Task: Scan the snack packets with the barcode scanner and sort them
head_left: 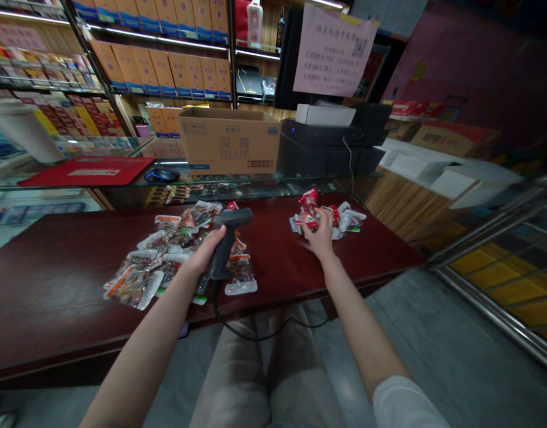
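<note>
Head view: a left hand (205, 251) wraps the pistol grip of a black corded barcode scanner (224, 244) above scattered plastic-wrapped snack packets (137, 284) on a dark red wooden counter (54, 285), while a right hand (320, 233) closes on a red-wrapped packet (307, 205) beside a smaller heap of packets (351, 220). The scanner appears stiff and light, best held by its grip; the packets look soft and slippery, easiest taken by their flat sealed edges. Behind stand a glass display case (255, 178) and a cardboard carton (228, 141).
</note>
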A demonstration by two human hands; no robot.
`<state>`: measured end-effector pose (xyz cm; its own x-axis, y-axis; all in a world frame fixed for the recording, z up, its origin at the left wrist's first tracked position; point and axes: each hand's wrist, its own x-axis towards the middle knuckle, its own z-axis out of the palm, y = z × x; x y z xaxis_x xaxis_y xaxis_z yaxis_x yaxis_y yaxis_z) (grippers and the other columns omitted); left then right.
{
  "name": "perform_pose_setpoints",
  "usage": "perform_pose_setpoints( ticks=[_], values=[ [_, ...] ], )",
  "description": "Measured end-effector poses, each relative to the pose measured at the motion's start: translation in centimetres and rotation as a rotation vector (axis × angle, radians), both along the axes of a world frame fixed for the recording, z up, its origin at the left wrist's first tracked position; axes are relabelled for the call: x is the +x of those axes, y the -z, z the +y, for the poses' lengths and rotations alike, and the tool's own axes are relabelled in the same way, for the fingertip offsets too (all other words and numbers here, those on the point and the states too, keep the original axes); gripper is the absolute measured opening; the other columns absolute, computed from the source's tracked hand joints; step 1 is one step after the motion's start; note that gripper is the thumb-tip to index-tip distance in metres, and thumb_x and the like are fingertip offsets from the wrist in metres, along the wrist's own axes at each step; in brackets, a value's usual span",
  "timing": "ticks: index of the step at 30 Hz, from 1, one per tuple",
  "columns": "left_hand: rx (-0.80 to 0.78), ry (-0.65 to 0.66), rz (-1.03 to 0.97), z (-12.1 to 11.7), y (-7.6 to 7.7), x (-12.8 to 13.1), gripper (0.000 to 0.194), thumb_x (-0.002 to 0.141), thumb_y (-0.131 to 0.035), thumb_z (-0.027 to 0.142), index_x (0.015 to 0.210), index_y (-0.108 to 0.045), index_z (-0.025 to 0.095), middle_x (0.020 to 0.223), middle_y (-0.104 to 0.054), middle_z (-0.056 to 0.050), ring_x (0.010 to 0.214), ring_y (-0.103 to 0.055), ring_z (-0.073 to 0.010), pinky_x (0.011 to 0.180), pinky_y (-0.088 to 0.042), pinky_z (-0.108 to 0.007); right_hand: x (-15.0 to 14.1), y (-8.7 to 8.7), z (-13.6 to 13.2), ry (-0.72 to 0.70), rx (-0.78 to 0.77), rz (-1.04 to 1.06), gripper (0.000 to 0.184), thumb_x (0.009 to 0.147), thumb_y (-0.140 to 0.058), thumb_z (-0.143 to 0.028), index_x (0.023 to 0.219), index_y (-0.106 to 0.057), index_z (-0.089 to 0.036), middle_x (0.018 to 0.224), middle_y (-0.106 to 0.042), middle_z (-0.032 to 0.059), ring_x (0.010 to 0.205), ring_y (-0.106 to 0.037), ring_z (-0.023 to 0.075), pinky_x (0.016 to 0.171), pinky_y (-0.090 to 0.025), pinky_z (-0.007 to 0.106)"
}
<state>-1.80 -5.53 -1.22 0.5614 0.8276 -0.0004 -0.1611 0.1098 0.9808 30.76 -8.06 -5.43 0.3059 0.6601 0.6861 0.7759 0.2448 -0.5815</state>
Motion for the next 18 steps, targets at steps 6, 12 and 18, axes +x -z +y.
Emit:
perform_pose_setpoints(
  ticks=[6,12,18],
  values=[
    [-0.013,-0.125,-0.110,0.7,-1.0,-1.7,0.063,0.070,-0.060,0.075,0.093,-0.060,0.016,0.057,-0.054,0.002,0.047,-0.051,-0.0105,0.042,-0.041,-0.022,2.6,0.1,0.1,0.410,-0.283,-0.212,0.048,0.087,-0.051,-0.038,0.127,-0.052,-0.011,0.133,-0.048,0.0240,0.126,-0.042,0.0397,0.103,-0.028,0.064],
    [-0.047,-0.165,-0.109,0.7,-1.3,-2.2,0.061,0.069,-0.060,0.075,0.089,-0.058,0.017,0.059,-0.055,0.002,0.044,-0.049,-0.0095,0.038,-0.040,-0.021,1.8,0.1,0.3,0.345,-0.281,-0.327,0.054,0.094,-0.040,-0.040,0.142,-0.043,-0.017,0.151,-0.037,0.0188,0.138,-0.035,0.0354,0.109,-0.027,0.059],
    [-0.038,-0.176,-0.107,0.4,-1.4,-2.2,0.057,0.072,-0.059,0.073,0.086,-0.057,0.018,0.058,-0.055,0.002,0.045,-0.049,-0.0100,0.039,-0.040,-0.022,1.4,0.3,1.1,0.287,-0.403,-0.333,0.050,0.093,-0.043,-0.039,0.138,-0.050,-0.019,0.153,-0.038,0.0158,0.139,-0.034,0.0368,0.110,-0.024,0.064]
  ],
)
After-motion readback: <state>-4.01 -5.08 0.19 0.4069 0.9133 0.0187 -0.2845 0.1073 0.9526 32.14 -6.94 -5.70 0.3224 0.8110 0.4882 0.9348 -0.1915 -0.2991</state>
